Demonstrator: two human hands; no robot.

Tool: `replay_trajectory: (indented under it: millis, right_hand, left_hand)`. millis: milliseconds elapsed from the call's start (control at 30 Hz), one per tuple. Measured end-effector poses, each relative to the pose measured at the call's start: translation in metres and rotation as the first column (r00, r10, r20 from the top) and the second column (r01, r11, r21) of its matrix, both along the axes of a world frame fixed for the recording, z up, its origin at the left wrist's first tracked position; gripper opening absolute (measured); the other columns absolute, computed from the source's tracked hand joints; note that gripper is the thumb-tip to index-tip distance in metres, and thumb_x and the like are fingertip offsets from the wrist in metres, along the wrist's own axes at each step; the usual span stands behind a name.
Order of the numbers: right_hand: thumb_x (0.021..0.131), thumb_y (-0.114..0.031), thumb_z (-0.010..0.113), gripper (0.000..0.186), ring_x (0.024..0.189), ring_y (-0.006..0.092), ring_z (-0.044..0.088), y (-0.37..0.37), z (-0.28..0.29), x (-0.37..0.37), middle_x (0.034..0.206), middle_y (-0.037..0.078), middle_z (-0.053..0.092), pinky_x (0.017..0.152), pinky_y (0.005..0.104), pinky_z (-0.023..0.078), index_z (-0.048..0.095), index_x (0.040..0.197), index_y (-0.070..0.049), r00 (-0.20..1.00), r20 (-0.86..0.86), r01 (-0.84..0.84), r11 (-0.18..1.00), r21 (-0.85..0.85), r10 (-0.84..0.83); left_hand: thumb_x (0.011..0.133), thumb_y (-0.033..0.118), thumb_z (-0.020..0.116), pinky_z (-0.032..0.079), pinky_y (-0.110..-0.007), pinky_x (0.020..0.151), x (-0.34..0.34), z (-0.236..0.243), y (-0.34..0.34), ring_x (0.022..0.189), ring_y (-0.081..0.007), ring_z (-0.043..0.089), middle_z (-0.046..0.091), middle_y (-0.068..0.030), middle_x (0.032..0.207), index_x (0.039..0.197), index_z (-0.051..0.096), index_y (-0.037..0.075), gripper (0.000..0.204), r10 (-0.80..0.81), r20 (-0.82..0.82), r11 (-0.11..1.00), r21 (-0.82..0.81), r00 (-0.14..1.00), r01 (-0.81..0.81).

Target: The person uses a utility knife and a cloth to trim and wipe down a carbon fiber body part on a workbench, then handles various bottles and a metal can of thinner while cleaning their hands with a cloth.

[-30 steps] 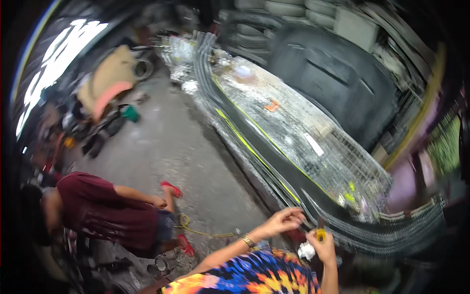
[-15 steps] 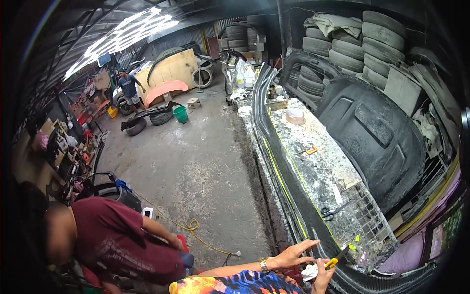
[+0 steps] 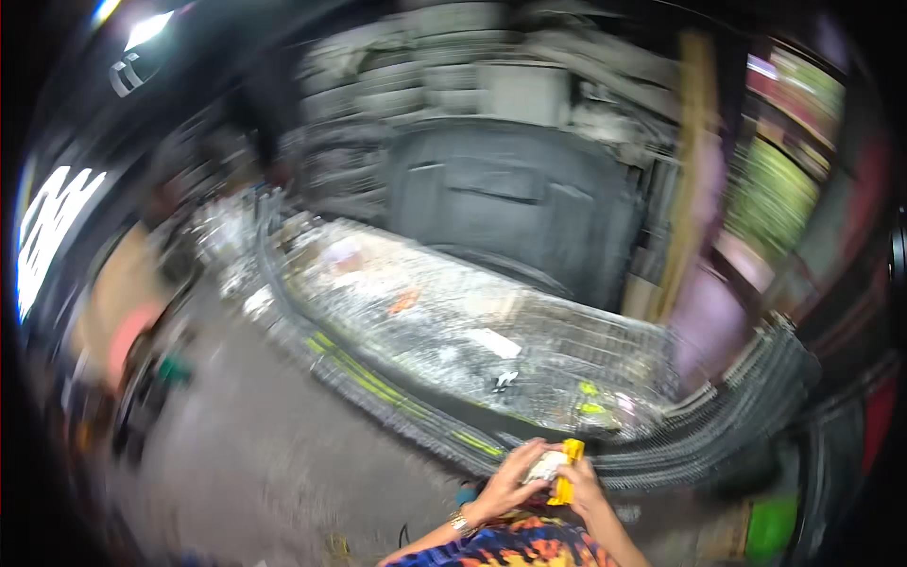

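My left hand (image 3: 515, 474), with a metal watch on its wrist, closes on a crumpled white rag (image 3: 545, 467). Right beside it, my right hand (image 3: 584, 491) grips a yellow utility knife (image 3: 567, 472), held upright; its blade cannot be made out in the blur. The two hands nearly meet in front of my body. Just beyond them runs a long black car body part with a woven surface (image 3: 444, 413), edged with yellow-green tape strips (image 3: 364, 370). It curves along the near side of the workbench.
The speckled workbench (image 3: 444, 302) bears an orange clamp (image 3: 404, 300), a white strip (image 3: 495, 342), blurred scissors (image 3: 505, 380) and yellow-green tape scraps (image 3: 590, 399). Behind it lean a black car hood (image 3: 510, 203) and stacked tyres (image 3: 354, 142). Concrete floor (image 3: 246, 406) lies left.
My view has swung right, blurring the scene. My left hand, stretched open over the black part before, has come in to the white rag beside the knife. The person in maroon has left view.
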State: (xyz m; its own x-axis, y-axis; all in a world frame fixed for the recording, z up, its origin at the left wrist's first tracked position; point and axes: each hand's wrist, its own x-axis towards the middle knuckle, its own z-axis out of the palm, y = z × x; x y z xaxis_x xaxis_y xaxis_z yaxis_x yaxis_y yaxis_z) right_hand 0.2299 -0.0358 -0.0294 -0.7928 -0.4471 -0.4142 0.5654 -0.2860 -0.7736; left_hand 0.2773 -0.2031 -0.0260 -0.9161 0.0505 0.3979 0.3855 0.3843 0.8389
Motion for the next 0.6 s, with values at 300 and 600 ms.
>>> replay_trajectory:
  millis: [300,600]
  right_hand:
    - [0.090,-0.025,0.059,0.045,0.052,0.0033,0.052,-0.044,-0.005,0.013,0.084,-0.001,0.056,0.043,0.0169,0.041,0.042,0.127,-0.006,0.989,-0.149,0.028,0.992,0.126,-0.009]
    - [0.092,-0.026,0.056,0.026,0.045,0.0032,0.043,-0.044,0.009,0.050,0.077,0.000,0.054,0.039,0.0188,0.035,0.050,0.108,-0.006,0.901,-0.238,0.422,0.860,0.287,-0.362]
  left_hand:
    - [0.086,0.007,0.057,0.047,-0.033,0.076,-0.031,-0.024,-0.025,0.086,-0.0216,0.059,0.060,-0.0135,0.103,0.115,0.052,-0.001,0.031,-0.169,0.028,0.970,0.181,0.985,0.161]
    - [0.094,0.015,0.043,0.045,-0.028,0.065,-0.050,-0.010,-0.067,0.074,-0.0152,0.056,0.062,-0.0081,0.084,0.093,0.061,-0.001,0.024,-0.495,0.357,0.827,0.473,0.792,0.304]
